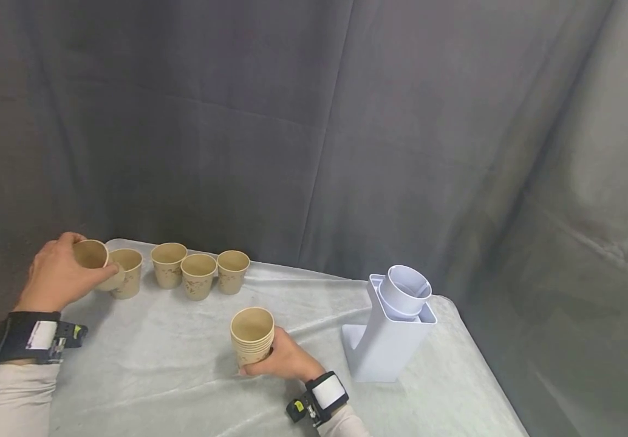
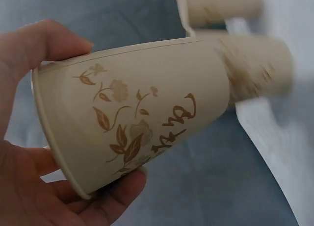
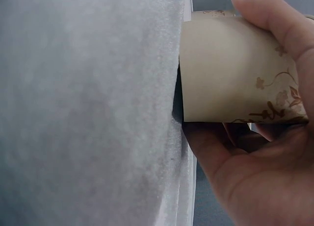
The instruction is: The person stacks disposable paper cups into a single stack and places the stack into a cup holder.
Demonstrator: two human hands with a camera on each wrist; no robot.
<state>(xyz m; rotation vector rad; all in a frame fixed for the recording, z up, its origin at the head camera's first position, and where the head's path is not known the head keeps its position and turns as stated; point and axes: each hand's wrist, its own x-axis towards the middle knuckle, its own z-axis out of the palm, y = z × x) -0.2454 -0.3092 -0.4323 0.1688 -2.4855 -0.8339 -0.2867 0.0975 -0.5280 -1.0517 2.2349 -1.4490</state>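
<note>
Beyond the fingers of left hand and right hand, a dark grey curtain, hung in soft folds. Beneath the fingers, a pale, creased, cloth-covered surface. Well apart to the right of the right fingers — a white stand, with a round white piece set into the top. Just behind the fingers, at each wrist, a black strap: left strap, right strap. Within the right fingers, curled round the side, a stack of nested tan paper cups, upright; contact between base and surface, cannot tell. To the right of the left fingers, four single cups upright in a loose row: first, second, third, fourth. Between left thumb and fingers, gripped near the rim, another tan cup — tilted, base toward the first standing cup; touching or apart, cannot tell. Between those same fingers, brown floral print on the tilted wall.
</note>
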